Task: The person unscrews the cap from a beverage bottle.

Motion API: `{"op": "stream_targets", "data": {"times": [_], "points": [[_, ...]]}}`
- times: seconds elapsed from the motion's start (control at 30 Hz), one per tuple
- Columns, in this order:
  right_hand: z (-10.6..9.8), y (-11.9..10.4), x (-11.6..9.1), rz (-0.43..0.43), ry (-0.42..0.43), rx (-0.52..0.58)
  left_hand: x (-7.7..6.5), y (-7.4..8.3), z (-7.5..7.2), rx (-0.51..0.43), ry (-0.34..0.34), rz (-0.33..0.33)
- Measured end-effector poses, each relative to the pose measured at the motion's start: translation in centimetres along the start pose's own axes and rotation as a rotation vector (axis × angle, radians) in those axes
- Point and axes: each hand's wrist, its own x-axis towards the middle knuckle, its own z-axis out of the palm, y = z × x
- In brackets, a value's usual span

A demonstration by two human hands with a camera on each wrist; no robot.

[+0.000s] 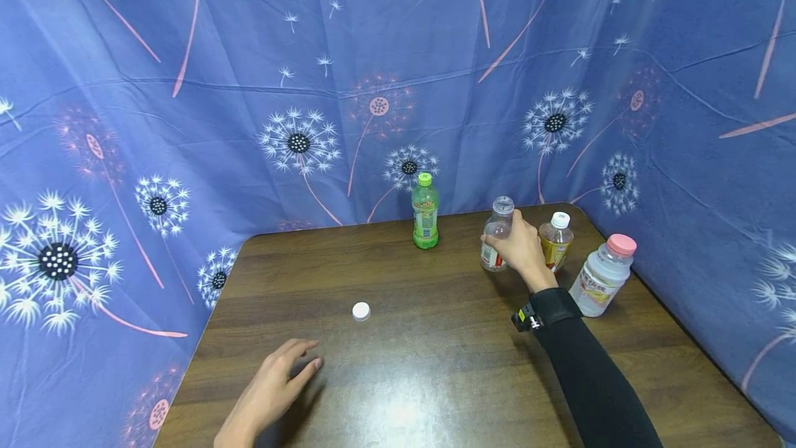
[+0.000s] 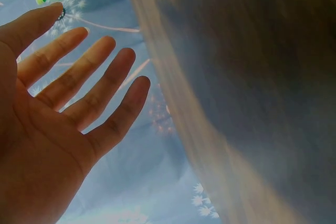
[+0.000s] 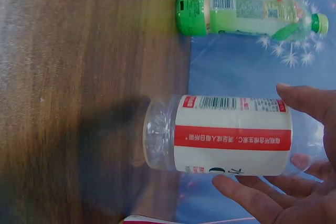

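At the back right, my right hand [image 1: 524, 249] grips a clear plastic bottle [image 1: 493, 258] with no cap on its mouth. Its white label [image 3: 231, 156] carries a red band and a barcode, and thumb and fingers [image 3: 252, 195] lie on opposite sides of it. The bottle is upright, its base close over the wooden table. My left hand [image 1: 271, 386] hovers at the front left, its fingers [image 2: 115, 124] spread and nothing in them. Nearest to that hand, a small white cap [image 1: 361, 310] lies on the table.
A green bottle [image 1: 425, 213] with its cap on stands at the back middle. Right of my right hand are a white-capped bottle [image 1: 555, 242] with a yellow label and a larger pink-capped bottle [image 1: 602, 278]. Blue dandelion-print cloth [image 1: 348, 33] hangs behind the table [image 1: 435, 337].
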Motion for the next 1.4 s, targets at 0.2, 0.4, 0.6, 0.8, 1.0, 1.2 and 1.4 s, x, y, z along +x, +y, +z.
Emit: {"op": "stream_targets", "data": {"times": [0.2,0.4,0.6,0.8,1.0,1.2,1.4], "points": [[-0.4,-0.8,-1.6,-0.059,-0.044,-0.018,1.0,1.1,0.3,0.028,-0.048,-0.006],[-0.8,-1.8,-3.3,-0.099,-0.105,-0.012,1.9,2.0,0.8,0.070,-0.060,0.034],[-1.2,-2.7,-5.2,-0.126,-0.162,-0.039,3.0,2.9,1.1,0.073,-0.110,0.032],[-1.5,-3.8,-7.3,-0.183,-0.171,0.016,3.8,3.9,1.3,0.080,-0.132,0.060],[-1.7,-4.7,-9.6,-0.216,-0.182,0.076,4.8,5.0,1.7,0.145,-0.165,0.110],[-1.7,-5.8,-11.4,-0.251,-0.216,0.176,6.2,6.2,2.1,0.214,-0.175,0.219],[-1.7,-7.1,-13.1,-0.292,-0.269,0.243,7.0,6.9,2.6,0.216,-0.215,0.272]]}}
